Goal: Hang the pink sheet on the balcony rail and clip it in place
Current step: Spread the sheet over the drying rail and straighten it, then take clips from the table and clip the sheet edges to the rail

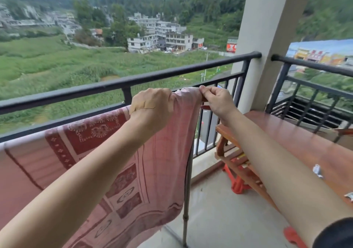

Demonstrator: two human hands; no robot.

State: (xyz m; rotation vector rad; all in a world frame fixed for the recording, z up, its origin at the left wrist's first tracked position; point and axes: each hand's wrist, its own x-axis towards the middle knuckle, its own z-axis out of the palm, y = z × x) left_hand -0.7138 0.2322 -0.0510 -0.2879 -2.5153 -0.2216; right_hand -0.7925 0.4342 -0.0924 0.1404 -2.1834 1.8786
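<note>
A pink sheet with dark red patterned borders hangs draped over the lower bar of the black balcony rail, spreading from the left edge to the middle. My left hand, a plaster on its back, grips the sheet's bunched right end at the bar. My right hand pinches the same top corner just to the right. A small red thing, possibly a clip, shows under my right fingers; I cannot tell what it is.
A thin metal pole stands upright under the sheet's right end. A reddish wooden table fills the right side, with a red plastic stool beneath it. A concrete pillar splits the rail. Fields and buildings lie far below.
</note>
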